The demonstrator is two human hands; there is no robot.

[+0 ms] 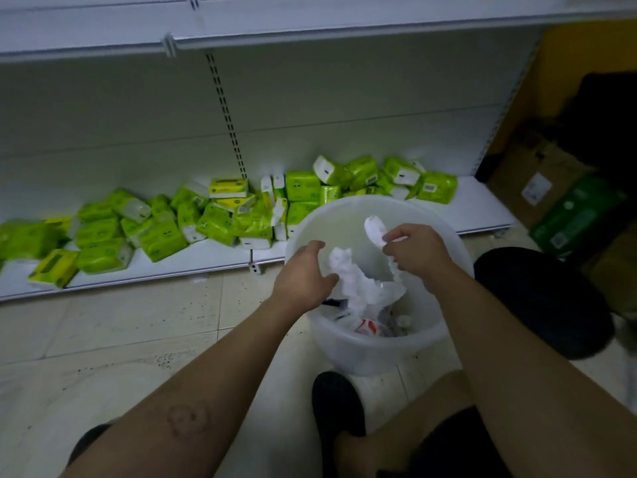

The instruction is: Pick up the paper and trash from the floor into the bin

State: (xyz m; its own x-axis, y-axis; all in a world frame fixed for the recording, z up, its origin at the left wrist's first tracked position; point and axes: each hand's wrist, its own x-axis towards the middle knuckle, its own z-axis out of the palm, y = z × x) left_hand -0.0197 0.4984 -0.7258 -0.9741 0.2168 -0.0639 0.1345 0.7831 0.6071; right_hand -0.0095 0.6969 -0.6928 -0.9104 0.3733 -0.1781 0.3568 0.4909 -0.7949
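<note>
Pinching a paper strip (376, 230) upright over the bin (362, 353) at center, right hand (415, 251) closed — left hand (303, 274) open, empty; strip's lower half hidden.

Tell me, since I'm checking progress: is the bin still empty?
No, the white bin already holds crumpled paper and other trash, with both hands over its opening.

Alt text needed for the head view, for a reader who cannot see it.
Both hands are over a white bin on the tiled floor: the right hand pinches a strip of white paper, the left hand touches crumpled paper inside. Green tissue packs fill the low shelf behind.
</note>
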